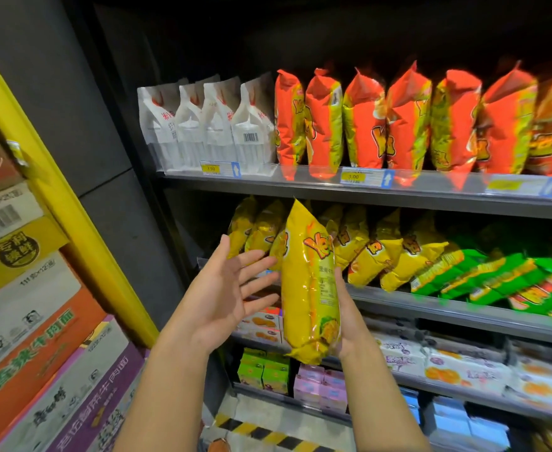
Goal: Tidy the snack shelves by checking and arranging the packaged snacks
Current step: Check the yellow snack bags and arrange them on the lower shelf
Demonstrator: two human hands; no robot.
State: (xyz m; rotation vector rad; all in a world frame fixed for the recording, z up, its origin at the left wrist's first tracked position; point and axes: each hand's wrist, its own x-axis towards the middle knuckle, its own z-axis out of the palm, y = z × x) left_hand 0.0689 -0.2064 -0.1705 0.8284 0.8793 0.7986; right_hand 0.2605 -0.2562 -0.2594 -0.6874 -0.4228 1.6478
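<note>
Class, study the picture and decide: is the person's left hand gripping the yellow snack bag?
No, the left hand is open with fingers spread beside the yellow snack bag, which only the right hand holds.

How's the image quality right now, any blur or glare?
Head view: yellow bag fairly sharp, slight glare; orange bags and green bags at the right edge smeared by blur; the top is dark; wide lens tilts the shelves.
</note>
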